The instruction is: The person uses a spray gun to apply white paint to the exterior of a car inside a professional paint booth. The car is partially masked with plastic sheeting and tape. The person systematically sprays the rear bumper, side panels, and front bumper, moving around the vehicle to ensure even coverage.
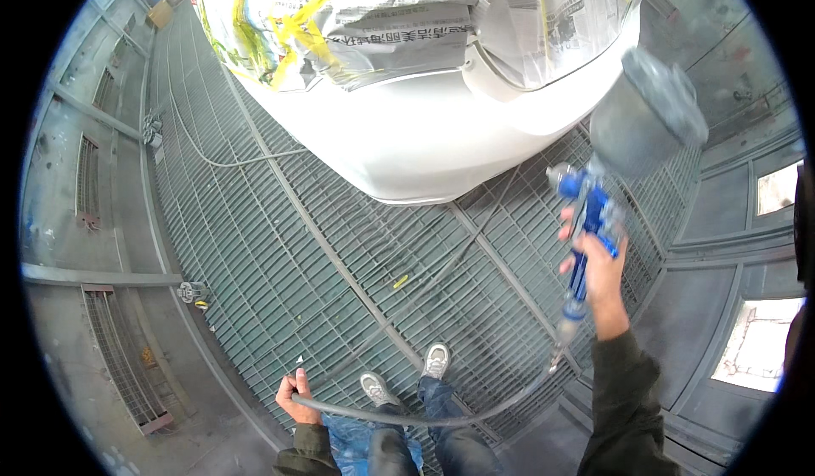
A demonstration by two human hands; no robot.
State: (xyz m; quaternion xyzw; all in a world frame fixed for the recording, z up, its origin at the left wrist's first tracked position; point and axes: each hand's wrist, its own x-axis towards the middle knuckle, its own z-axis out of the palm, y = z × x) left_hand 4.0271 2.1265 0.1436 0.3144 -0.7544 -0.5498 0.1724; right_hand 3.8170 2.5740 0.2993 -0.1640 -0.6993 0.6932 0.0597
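Note:
My right hand point(604, 274) is wrapped round the handle of a blue spray gun point(594, 208), raised at the right. A large grey paint cup point(638, 128) sits on top of the gun. From the foot of the handle a grey air hose point(501, 412) sags across in front of my legs to my left hand point(297, 398), whose fingers are closed round it. Ahead of me is a glossy white car bumper point(399, 140), apart from the gun. Newspaper point(399, 26) and yellow masking tape point(310, 30) cover the area above it.
I stand on a metal grate floor point(280, 306). A thin hose point(225, 163) lies on it at the left, and a small yellow object point(401, 281) lies in the middle. Caged wall lamps point(127, 357) line the left wall. Windows point(755, 344) are set in the right wall.

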